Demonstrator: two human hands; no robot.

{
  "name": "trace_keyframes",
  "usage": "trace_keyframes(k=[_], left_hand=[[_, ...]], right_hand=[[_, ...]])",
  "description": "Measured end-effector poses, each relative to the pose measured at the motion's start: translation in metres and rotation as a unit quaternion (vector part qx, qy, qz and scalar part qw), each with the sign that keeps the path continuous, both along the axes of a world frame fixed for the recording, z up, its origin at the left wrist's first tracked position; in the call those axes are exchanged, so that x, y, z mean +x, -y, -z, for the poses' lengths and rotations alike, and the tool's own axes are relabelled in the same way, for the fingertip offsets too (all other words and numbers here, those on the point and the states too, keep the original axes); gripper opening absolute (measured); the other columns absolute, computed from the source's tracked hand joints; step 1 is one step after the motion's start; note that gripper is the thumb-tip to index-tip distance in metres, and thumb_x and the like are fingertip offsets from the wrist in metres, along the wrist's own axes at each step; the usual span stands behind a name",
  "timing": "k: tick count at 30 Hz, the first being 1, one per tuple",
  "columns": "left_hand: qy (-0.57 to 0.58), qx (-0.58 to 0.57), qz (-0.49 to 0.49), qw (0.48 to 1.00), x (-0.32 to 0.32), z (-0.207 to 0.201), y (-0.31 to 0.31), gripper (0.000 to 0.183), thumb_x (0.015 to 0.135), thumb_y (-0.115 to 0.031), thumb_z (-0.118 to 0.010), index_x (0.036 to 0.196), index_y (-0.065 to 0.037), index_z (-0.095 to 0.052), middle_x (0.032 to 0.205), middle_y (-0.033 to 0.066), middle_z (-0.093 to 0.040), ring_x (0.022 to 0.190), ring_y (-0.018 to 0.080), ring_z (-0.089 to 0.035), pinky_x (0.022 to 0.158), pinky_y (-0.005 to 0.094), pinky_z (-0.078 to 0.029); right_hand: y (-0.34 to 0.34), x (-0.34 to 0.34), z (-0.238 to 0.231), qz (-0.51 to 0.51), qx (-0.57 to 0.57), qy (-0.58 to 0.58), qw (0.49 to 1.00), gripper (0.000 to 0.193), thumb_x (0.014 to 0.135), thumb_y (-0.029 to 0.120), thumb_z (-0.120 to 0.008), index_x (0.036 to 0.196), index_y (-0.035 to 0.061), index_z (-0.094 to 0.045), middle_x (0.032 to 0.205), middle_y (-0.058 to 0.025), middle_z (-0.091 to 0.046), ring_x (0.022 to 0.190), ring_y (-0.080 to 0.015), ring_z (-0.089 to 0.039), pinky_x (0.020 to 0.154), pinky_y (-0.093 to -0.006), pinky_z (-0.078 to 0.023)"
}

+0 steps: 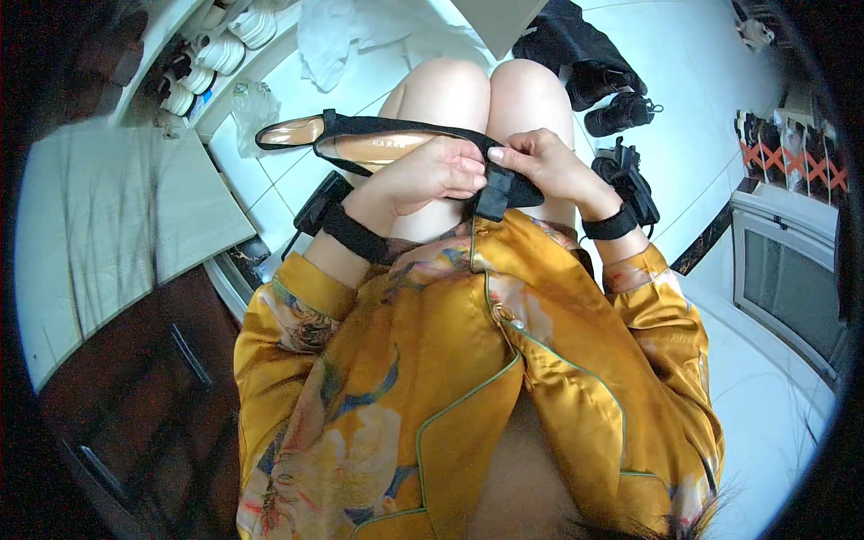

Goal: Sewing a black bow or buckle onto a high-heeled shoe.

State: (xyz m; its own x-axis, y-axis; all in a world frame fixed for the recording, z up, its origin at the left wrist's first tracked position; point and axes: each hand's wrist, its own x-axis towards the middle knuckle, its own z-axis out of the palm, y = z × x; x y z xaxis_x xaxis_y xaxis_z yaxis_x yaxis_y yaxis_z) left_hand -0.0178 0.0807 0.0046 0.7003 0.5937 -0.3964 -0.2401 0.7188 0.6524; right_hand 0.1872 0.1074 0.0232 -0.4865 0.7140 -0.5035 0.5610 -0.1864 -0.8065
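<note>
A black flat shoe (355,166) with a tan insole lies across my knees, its heel end toward the left and its toe toward the right. My left hand (443,171) rests over the shoe's opening, fingers curled in at its front edge. On the toe side, my right hand (549,165) pinches the shoe's upper, thumb on top and the other fingers mostly hidden. Between the two hands a flat black bow-like piece (492,196) sits on the front of the shoe. Whether the left fingers grip this piece or only the shoe's edge is hard to see.
Pale shoes (219,54) fill a rack at the upper left, near a clear plastic bag (256,112). A light cabinet top (135,225) stands on the left. Black shoes (621,115) and dark cloth (562,40) lie on the tiled floor beyond my knees.
</note>
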Motion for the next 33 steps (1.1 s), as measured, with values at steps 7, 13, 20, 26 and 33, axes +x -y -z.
trace_keyframes(k=[7,13,20,26,33], left_hand=[[-0.059,0.099,-0.003,0.993,0.007,0.000,0.002,0.027,0.073,0.008,-0.059,0.098,0.005,-0.049,0.086,0.0101,-0.063,0.080,0.0137,-0.060,0.071,0.0234,-0.048],[-0.148,0.156,-0.005,0.977,0.013,-0.002,0.007,0.027,0.071,0.009,-0.061,0.096,0.006,-0.049,0.081,0.0095,-0.063,0.074,0.0127,-0.060,0.067,0.0240,-0.049],[-0.208,0.209,-0.016,0.956,0.015,0.000,0.012,0.028,0.069,0.009,-0.064,0.093,0.003,-0.052,0.076,0.0065,-0.062,0.071,0.0117,-0.060,0.064,0.0237,-0.048],[-0.130,0.120,-0.003,0.984,0.011,0.004,0.005,0.021,0.073,0.003,-0.063,0.092,0.001,-0.053,0.076,0.0030,-0.059,0.069,0.0086,-0.056,0.063,0.0213,-0.047],[-0.025,-0.035,0.009,0.999,0.005,-0.010,-0.003,0.006,0.084,-0.007,-0.050,0.079,-0.005,-0.051,0.068,-0.0033,-0.050,0.057,0.0034,-0.047,0.052,0.0155,-0.041]], right_hand=[[0.010,0.005,-0.020,0.105,-0.014,-0.039,0.994,0.035,0.087,0.031,-0.056,0.076,-0.0022,-0.060,0.062,0.0025,-0.052,0.056,-0.0058,-0.046,0.050,-0.0227,-0.039],[0.020,-0.003,-0.024,0.090,0.165,0.011,0.982,0.024,0.075,0.021,-0.070,0.075,-0.0001,-0.059,0.060,-0.0021,-0.054,0.057,-0.0082,-0.048,0.051,-0.0239,-0.040],[0.022,-0.006,-0.036,0.031,0.245,0.070,0.967,0.025,0.069,0.019,-0.074,0.068,0.0014,-0.056,0.055,-0.0069,-0.050,0.050,-0.0134,-0.047,0.047,-0.0281,-0.038],[0.029,-0.003,-0.015,0.091,0.262,0.067,0.958,0.020,0.069,0.015,-0.073,0.070,0.0003,-0.060,0.054,-0.0057,-0.051,0.048,-0.0117,-0.046,0.045,-0.0262,-0.038],[0.032,0.002,-0.005,0.183,0.155,-0.028,0.970,0.015,0.072,0.010,-0.071,0.077,-0.0016,-0.062,0.059,0.0039,-0.052,0.053,-0.0028,-0.043,0.046,-0.0188,-0.035]])
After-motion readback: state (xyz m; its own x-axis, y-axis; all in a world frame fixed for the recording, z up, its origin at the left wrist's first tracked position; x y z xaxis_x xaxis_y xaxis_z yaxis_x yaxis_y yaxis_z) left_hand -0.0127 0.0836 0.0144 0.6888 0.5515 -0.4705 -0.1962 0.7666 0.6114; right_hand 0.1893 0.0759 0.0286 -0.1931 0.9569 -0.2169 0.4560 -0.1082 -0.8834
